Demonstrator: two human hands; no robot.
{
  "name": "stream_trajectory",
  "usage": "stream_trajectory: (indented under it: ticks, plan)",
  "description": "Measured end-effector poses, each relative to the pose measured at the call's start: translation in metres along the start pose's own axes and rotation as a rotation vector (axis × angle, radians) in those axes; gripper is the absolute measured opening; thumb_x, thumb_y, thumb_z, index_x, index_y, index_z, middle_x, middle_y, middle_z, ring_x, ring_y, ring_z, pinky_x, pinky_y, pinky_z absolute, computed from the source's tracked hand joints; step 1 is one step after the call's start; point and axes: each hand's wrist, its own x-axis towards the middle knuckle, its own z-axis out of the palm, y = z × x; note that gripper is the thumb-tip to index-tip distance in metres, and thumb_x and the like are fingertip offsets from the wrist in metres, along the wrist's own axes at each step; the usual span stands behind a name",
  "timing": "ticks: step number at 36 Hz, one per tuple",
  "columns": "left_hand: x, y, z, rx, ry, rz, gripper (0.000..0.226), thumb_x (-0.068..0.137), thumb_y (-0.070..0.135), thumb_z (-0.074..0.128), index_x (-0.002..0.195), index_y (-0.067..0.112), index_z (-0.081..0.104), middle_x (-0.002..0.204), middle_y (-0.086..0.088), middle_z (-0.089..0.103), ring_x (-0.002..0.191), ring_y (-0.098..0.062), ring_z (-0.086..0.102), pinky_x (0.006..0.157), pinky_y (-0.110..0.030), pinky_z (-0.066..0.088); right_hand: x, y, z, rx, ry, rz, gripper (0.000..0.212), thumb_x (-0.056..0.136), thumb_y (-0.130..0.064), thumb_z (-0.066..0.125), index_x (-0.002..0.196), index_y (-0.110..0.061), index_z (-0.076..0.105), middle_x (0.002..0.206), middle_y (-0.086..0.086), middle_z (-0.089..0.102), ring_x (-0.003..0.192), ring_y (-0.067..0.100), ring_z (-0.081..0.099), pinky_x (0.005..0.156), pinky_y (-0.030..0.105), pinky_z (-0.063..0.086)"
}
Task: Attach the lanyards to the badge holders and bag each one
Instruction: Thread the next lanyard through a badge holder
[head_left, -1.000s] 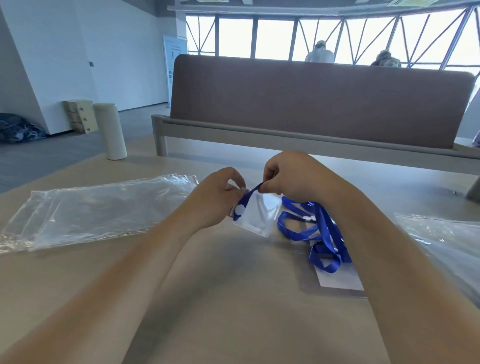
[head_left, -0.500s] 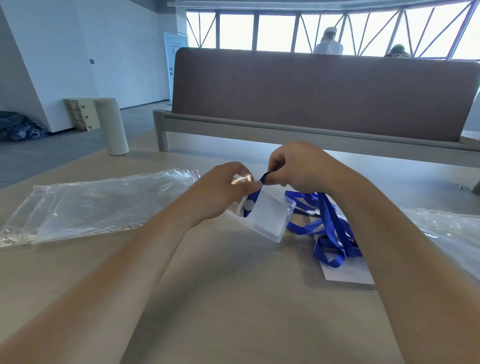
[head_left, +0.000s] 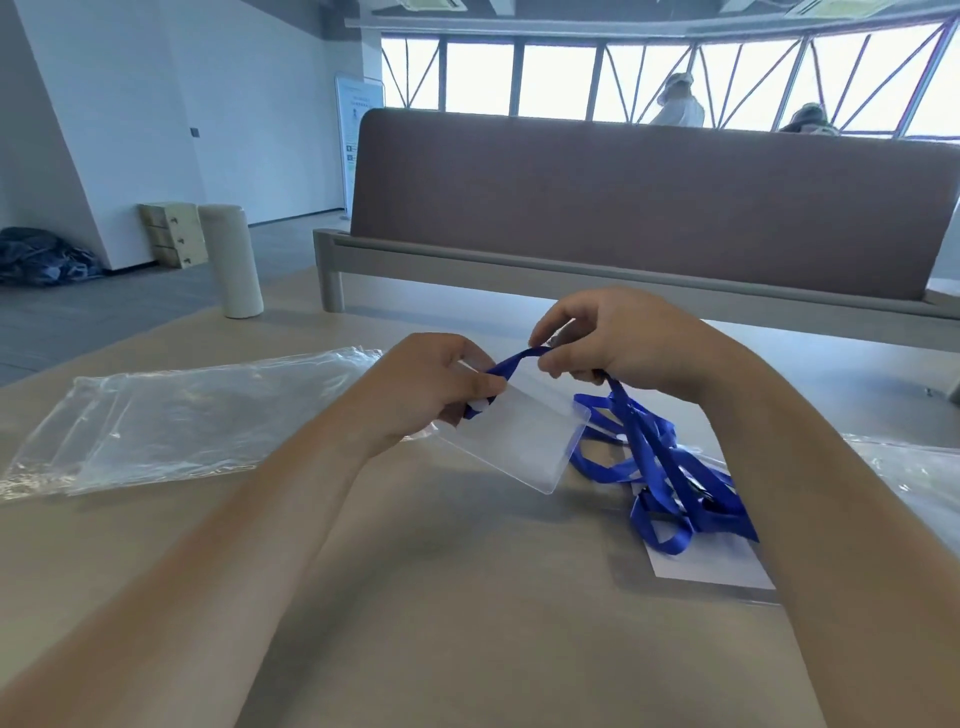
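Blue lanyard (head_left: 511, 365) strap spans both hands: left hand (head_left: 434, 389) pinches the badge holder (head_left: 519, 441) (clear plastic), right hand (head_left: 613, 340) pinches the strap.

Nothing readable here tbh. The standing sign (head_left: 358, 136) far left by the wall probably carries print, but it's way too small.

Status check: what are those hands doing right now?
Left hand grips badge holder. Right hand pinches blue lanyard. Plastic bags untouched, nothing blocking.
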Motion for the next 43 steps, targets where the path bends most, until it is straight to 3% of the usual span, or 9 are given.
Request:
stream_trajectory:
  ticks: [6, 10, 15, 19, 26, 29, 35, 39, 43]
  plan:
    - [-0.004, -0.003, -0.014, -0.297, -0.092, 0.036, 0.007, 0.089, 0.004, 0.067, 0.084, 0.009, 0.068, 0.065, -0.008, 0.064, 0.059, -0.018, 0.054, 0.055, -0.021, 0.047, -0.006, 0.011, -0.003, 0.382, -0.008, 0.014, 0.010, 0.087, -0.013, 0.069, 0.095, -0.018, 0.072, 0.078, 0.000, 0.072, 0.063, 0.013, 0.057, 0.067, 0.028, 0.056]
    - [-0.002, -0.004, -0.020, -0.642, -0.089, 0.046, 0.023, 0.081, 0.008, 0.065, 0.063, 0.021, 0.071, 0.057, -0.005, 0.058, 0.048, -0.014, 0.052, 0.048, -0.020, 0.047, -0.003, 0.020, 0.002, 0.620, -0.029, 0.081, 0.009, 0.089, -0.009, 0.066, 0.097, -0.008, 0.071, 0.071, 0.008, 0.063, 0.060, 0.016, 0.051, 0.060, 0.024, 0.048]
    - [0.002, -0.004, -0.020, -0.879, -0.014, 0.059, 0.015, 0.077, 0.016, 0.066, 0.065, 0.022, 0.074, 0.061, -0.001, 0.059, 0.059, -0.014, 0.053, 0.073, -0.032, 0.049, 0.003, 0.021, 0.019, 0.753, -0.075, 0.103, 0.013, 0.091, -0.001, 0.059, 0.100, 0.001, 0.068, 0.069, 0.007, 0.057, 0.056, 0.016, 0.043, 0.054, 0.024, 0.039]
    - [0.007, -0.008, -0.022, -1.054, 0.172, 0.017, 0.019, 0.087, 0.008, 0.066, 0.072, 0.017, 0.073, 0.068, -0.003, 0.066, 0.068, -0.016, 0.062, 0.074, -0.035, 0.059, 0.006, 0.014, 0.037, 0.629, -0.146, 0.115, 0.016, 0.093, -0.016, 0.064, 0.098, -0.006, 0.076, 0.075, 0.007, 0.059, 0.057, 0.016, 0.041, 0.055, 0.025, 0.035]
    - [0.010, -0.016, -0.020, -0.819, 0.461, -0.012, 0.006, 0.093, 0.008, 0.066, 0.090, 0.013, 0.067, 0.068, -0.002, 0.068, 0.065, -0.017, 0.064, 0.074, -0.035, 0.060, 0.004, -0.011, 0.054, 0.192, -0.209, 0.081, 0.026, 0.094, -0.039, 0.059, 0.093, -0.020, 0.077, 0.078, 0.000, 0.072, 0.056, 0.008, 0.050, 0.066, 0.025, 0.045]
    - [0.013, -0.020, -0.019, -0.590, 0.572, 0.032, 0.005, 0.093, 0.012, 0.066, 0.091, 0.015, 0.069, 0.070, -0.003, 0.069, 0.069, -0.021, 0.063, 0.076, -0.037, 0.061, 0.004, -0.019, 0.056, 0.031, -0.199, 0.082, 0.034, 0.095, -0.044, 0.058, 0.074, -0.020, 0.072, 0.056, -0.009, 0.063, 0.048, 0.002, 0.049, 0.058, 0.017, 0.039]
    - [0.016, -0.021, -0.015, -0.262, 0.635, 0.101, 0.013, 0.094, 0.020, 0.062, 0.101, 0.014, 0.070, 0.074, -0.002, 0.071, 0.064, -0.017, 0.065, 0.073, -0.043, 0.062, 0.003, -0.026, 0.050, -0.090, -0.174, 0.028, 0.026, 0.093, -0.033, 0.062, 0.074, -0.018, 0.071, 0.065, -0.001, 0.065, 0.054, 0.010, 0.051, 0.053, 0.018, 0.038]
    - [0.013, -0.019, -0.012, -0.161, 0.627, 0.151, 0.007, 0.095, 0.018, 0.062, 0.089, 0.022, 0.066, 0.073, 0.003, 0.070, 0.059, -0.009, 0.063, 0.067, -0.037, 0.058, 0.002, -0.026, 0.044, -0.134, -0.149, 0.003, 0.022, 0.091, -0.027, 0.064, 0.071, -0.021, 0.069, 0.066, -0.004, 0.065, 0.056, 0.010, 0.054, 0.053, 0.018, 0.041]
    - [0.011, -0.019, -0.011, -0.025, 0.657, 0.214, 0.012, 0.096, 0.020, 0.060, 0.087, 0.025, 0.065, 0.081, 0.005, 0.071, 0.076, -0.021, 0.066, 0.069, -0.038, 0.060, 0.001, -0.024, 0.034, -0.121, -0.152, -0.015, 0.012, 0.091, -0.023, 0.064, 0.081, -0.023, 0.070, 0.062, -0.010, 0.065, 0.051, 0.003, 0.053, 0.051, 0.014, 0.040]
